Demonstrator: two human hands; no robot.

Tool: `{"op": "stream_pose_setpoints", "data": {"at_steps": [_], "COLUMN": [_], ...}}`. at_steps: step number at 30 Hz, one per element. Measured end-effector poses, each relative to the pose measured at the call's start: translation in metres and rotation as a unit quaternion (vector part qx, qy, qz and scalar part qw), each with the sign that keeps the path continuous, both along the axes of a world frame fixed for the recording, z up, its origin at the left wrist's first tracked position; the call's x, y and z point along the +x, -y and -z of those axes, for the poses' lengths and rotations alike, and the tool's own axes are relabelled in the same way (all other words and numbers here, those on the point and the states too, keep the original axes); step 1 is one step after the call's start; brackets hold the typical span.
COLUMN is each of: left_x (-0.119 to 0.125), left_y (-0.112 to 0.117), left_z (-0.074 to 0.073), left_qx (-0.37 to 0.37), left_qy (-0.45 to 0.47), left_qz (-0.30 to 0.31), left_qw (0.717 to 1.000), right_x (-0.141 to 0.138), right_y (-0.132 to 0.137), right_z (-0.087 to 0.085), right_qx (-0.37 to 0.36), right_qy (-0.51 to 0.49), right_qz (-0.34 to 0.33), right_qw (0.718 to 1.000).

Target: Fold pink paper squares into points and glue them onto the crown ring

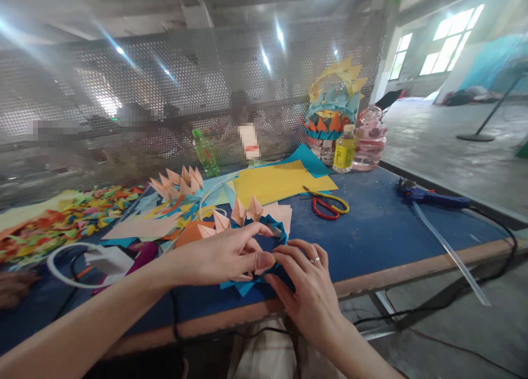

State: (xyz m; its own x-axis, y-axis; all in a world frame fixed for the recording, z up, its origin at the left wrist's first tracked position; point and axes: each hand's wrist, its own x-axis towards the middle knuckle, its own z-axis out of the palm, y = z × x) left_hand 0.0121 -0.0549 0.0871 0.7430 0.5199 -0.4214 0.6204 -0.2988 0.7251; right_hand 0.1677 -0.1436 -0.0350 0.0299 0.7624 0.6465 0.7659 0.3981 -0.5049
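A ring of folded paper points, blue along its right side with peach points at the back left, lies near the table's front edge. My right hand, wearing a finger ring, has its fingers closed on the blue right-hand rim. Across the ring reaches my left hand, index finger stretched toward the inner blue edge and thumb apart from it, near my right fingertips. More blue points stick out under my left hand. My hands hide much of the ring.
Red-and-yellow scissors lie beyond my right hand, before yellow paper sheets. At right is a blue glue gun with a glue stick and cord. Bottles and a paper basket stand behind. Another person's hand shows at left.
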Motion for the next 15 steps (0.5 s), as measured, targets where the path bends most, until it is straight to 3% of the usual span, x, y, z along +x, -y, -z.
{"op": "stream_pose_setpoints", "data": {"at_steps": [2, 8, 12, 15], "left_x": [0.001, -0.008, -0.022, -0.036], "left_y": [-0.002, 0.001, 0.025, 0.054], "left_z": [-0.006, -0.032, -0.043, -0.040], "left_qx": [0.002, 0.163, 0.231, 0.281], "left_qy": [-0.001, 0.053, 0.095, 0.105], "left_qz": [-0.002, -0.021, -0.085, -0.133], "left_qw": [1.000, 0.985, 0.965, 0.945], "right_x": [0.002, 0.007, 0.013, 0.016], "right_y": [0.001, -0.005, -0.011, -0.013], "right_z": [-0.002, -0.013, -0.022, -0.025], "right_qx": [-0.010, -0.054, -0.108, -0.116], "right_qy": [0.006, -0.018, -0.046, -0.043], "right_qz": [-0.004, -0.054, -0.147, -0.182], "right_qw": [1.000, 0.997, 0.982, 0.975]}}
